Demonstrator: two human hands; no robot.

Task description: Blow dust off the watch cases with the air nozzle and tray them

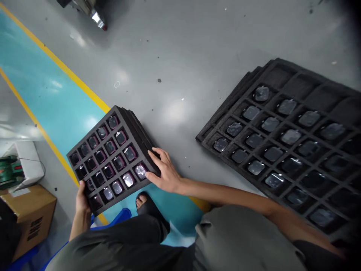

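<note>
A stack of black foam trays (135,130) is held tilted between my two hands. Its top tray has a grid of square pockets, with glossy rounded-square pieces (108,171) edged in purple-pink sitting in them. My left hand (81,201) grips the near left edge, thumb on the rim; its other fingers are hidden beneath. At the right end, my right hand (163,171) has its thumb by the corner pocket and its fingers against the side wall. To the right lies a larger stack of black foam trays (278,77), with similar clear-topped pieces in most top pockets.
A turquoise lane (64,101) with yellow borders crosses the grey floor. At the left are a cardboard box (36,222) and a white foam box (31,162) beside a green machine (9,173). A wheeled caster (98,19) stands at the top. My sandalled foot (143,205) is below the held trays.
</note>
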